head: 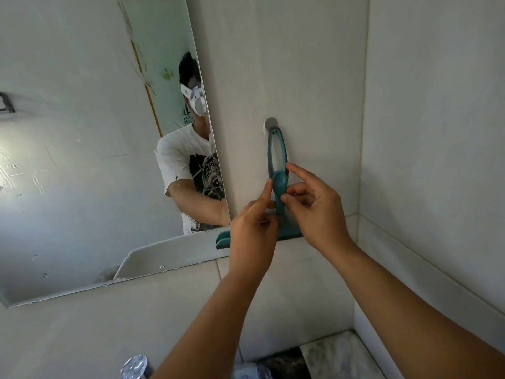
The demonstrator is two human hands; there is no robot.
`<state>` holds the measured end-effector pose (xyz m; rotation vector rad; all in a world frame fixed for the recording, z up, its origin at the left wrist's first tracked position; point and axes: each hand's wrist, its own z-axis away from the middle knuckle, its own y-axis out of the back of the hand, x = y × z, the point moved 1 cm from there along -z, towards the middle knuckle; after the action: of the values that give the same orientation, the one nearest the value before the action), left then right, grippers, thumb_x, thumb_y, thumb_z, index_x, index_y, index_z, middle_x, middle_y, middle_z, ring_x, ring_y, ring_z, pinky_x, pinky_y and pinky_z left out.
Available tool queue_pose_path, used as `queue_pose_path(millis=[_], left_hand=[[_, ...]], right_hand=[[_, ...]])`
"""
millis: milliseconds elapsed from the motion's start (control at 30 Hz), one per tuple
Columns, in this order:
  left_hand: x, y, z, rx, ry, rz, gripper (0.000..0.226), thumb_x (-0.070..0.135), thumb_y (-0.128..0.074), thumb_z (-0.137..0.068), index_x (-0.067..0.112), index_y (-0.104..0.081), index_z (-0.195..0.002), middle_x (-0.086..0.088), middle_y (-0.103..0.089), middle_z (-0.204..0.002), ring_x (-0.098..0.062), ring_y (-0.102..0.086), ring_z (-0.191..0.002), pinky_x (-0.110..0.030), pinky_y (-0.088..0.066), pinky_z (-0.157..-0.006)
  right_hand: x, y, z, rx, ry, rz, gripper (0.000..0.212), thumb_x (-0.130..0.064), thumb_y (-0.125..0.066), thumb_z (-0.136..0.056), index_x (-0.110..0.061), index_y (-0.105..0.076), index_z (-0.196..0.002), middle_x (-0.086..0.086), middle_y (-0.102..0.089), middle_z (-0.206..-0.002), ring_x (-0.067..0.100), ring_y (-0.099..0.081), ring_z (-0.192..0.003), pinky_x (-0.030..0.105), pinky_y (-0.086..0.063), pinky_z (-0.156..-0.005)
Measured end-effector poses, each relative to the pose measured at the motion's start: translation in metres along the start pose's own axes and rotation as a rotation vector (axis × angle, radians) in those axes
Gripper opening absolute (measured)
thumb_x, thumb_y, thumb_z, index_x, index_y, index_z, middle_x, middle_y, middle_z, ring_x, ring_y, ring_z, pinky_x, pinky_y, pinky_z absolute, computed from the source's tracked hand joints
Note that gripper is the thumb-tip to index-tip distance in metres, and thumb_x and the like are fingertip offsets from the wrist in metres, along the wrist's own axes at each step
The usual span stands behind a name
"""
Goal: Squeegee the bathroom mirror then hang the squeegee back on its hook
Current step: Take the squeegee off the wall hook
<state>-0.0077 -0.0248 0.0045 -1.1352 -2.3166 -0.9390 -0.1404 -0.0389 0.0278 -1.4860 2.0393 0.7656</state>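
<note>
Head view, teal loop-handled squeegee (pixel 280 184), round metal hook (pixel 271 122)

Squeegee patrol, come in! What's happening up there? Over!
Left hand and right hand: fingertips on squeegee neck, grip unclear. Handle loop over hook, blade low beside mirror. Nothing in the way. Over.

Bare wall (pixel 300 64) around hook (pixel 271 123); side wall (pixel 437 132) seemingly near.

Matt teal plastic squeegee (pixel 279 187), brushed metal hook (pixel 271 123), glossy droplet-speckled mirror (pixel 82 160), smooth matt wall tiles (pixel 300 64).
</note>
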Motion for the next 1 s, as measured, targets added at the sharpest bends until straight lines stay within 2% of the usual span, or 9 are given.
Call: queue_pose_path(millis=[167, 300, 400, 467, 600, 700, 800, 833, 1000], left_hand=[[0.008, 0.009, 0.003, -0.063, 0.012, 0.066, 0.074, -0.003, -0.063, -0.092, 0.041, -0.036, -0.147, 0.001, -0.068, -0.107, -0.011, -0.068, -0.093, -0.032, -0.06, -0.086], [0.022, 0.023, 0.011, -0.072, 0.018, 0.091, 0.077, -0.002, -0.063, -0.093, 0.049, -0.031, -0.142, 0.004, -0.067, -0.109, -0.008, -0.067, -0.092, -0.029, -0.061, -0.082], [0.031, 0.038, 0.022, -0.078, 0.026, 0.109, 0.075, 0.0, -0.064, -0.092, 0.046, -0.034, -0.144, 0.008, -0.066, -0.107, -0.005, -0.067, -0.089, -0.024, -0.06, -0.078], [0.036, 0.053, 0.031, -0.104, 0.046, 0.154, 0.074, 0.0, -0.066, -0.091, 0.044, -0.036, -0.144, 0.008, -0.064, -0.104, -0.005, -0.066, -0.087, -0.021, -0.06, -0.074], [0.041, 0.093, 0.051, -0.205, 0.101, 0.212, 0.069, 0.003, -0.068, -0.09, 0.036, -0.044, -0.146, 0.008, -0.064, -0.1, -0.006, -0.066, -0.088, -0.018, -0.057, -0.071], [0.037, 0.127, 0.067, -0.258, 0.138, 0.183, 0.066, 0.003, -0.068, -0.091, 0.044, -0.047, -0.137, 0.006, -0.065, -0.102, -0.007, -0.067, -0.086, -0.017, -0.056, -0.068], [0.03, 0.16, 0.083, -0.292, 0.142, 0.102, 0.065, 0.002, -0.068, -0.09, 0.049, -0.049, -0.132, 0.006, -0.064, -0.103, -0.004, -0.065, -0.088, -0.017, -0.057, -0.067], [0.027, 0.17, 0.088, -0.303, 0.147, 0.081, 0.066, 0.002, -0.069, -0.089, 0.049, -0.05, -0.132, 0.006, -0.064, -0.104, -0.006, -0.065, -0.089, -0.019, -0.058, -0.069], [0.015, 0.219, 0.11, -0.42, 0.168, -0.064, 0.067, 0.001, -0.069, -0.089, 0.042, -0.052, -0.139, 0.01, -0.067, -0.102, -0.013, -0.066, -0.087, -0.03, -0.062, -0.076]], right_hand=[[-0.012, 0.004, 0.005, 0.006, 0.011, 0.002, 0.056, -0.009, -0.068, -0.086, -0.029, -0.051, -0.136, -0.012, -0.068, -0.09, 0.003, -0.067, -0.086, 0.008, -0.049, -0.082], [-0.03, 0.007, 0.012, 0.011, 0.009, 0.008, 0.055, -0.012, -0.069, -0.086, -0.027, -0.052, -0.136, -0.01, -0.069, -0.092, 0.006, -0.068, -0.086, 0.01, -0.05, -0.082], [-0.047, 0.008, 0.023, -0.006, -0.003, 0.005, 0.055, -0.014, -0.07, -0.085, -0.028, -0.053, -0.136, -0.016, -0.067, -0.091, 0.004, -0.068, -0.085, 0.006, -0.049, -0.077], [-0.058, 0.008, 0.032, -0.033, -0.007, -0.003, 0.056, -0.015, -0.071, -0.085, -0.028, -0.052, -0.135, -0.015, -0.067, -0.092, 0.005, -0.068, -0.085, 0.01, -0.052, -0.078], [-0.079, -0.001, 0.056, -0.126, 0.002, 0.015, 0.058, -0.018, -0.072, -0.083, -0.028, -0.05, -0.135, -0.009, -0.071, -0.097, 0.007, -0.07, -0.086, 0.016, -0.054, -0.08], [-0.097, -0.009, 0.072, -0.237, 0.028, 0.094, 0.057, -0.021, -0.072, -0.084, -0.029, -0.049, -0.136, -0.008, -0.07, -0.095, 0.005, -0.069, -0.081, 0.014, -0.054, -0.076], [-0.118, -0.017, 0.082, -0.322, 0.146, 0.273, 0.055, -0.02, -0.072, -0.085, -0.026, -0.051, -0.136, -0.009, -0.062, -0.086, 0.007, -0.06, -0.069, 0.017, -0.055, -0.071], [-0.125, -0.02, 0.085, -0.332, 0.226, 0.354, 0.054, -0.021, -0.072, -0.084, -0.024, -0.053, -0.134, -0.009, -0.06, -0.087, 0.008, -0.057, -0.071, 0.02, -0.055, -0.072], [-0.15, -0.039, 0.091, -0.362, 0.663, 0.777, 0.057, -0.039, -0.077, -0.076, -0.024, -0.061, -0.128, 0.004, -0.062, -0.122, 0.025, -0.055, -0.114, 0.042, -0.044, -0.097]])
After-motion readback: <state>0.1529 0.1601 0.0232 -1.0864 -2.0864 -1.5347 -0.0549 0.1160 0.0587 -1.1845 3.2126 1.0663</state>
